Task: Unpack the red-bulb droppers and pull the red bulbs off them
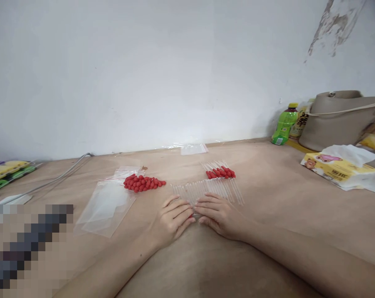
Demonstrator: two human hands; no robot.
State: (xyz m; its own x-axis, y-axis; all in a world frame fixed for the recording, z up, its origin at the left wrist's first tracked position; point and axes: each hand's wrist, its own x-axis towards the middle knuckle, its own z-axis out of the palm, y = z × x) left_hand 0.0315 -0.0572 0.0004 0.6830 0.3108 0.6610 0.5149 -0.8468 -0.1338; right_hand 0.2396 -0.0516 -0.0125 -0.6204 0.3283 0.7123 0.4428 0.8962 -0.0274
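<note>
My left hand (pixel 176 218) and my right hand (pixel 220 216) meet at the near edge of a row of thin clear dropper tubes (pixel 203 188). Both are closed, fingertips almost touching. A speck of red shows at the left fingertips, apparently a red rubber bulb, and a short bit of clear tube (pixel 197 215) shows between the hands; fingers hide most of both. Left of the row lies a heap of red rubber bulbs (pixel 144 183). Behind its right end, several droppers with red bulbs fitted (pixel 221 172) lie side by side, tubes pointing to the wall.
Clear zip bags (pixel 108 207) lie flat at the left, and another bag (pixel 193 149) rests by the wall. A grey cable (pixel 61 174) runs past a colourful pack (pixel 10 174). At the right stand a green bottle (pixel 283 126), a beige bag (pixel 333 120) and a tissue pack (pixel 339 169).
</note>
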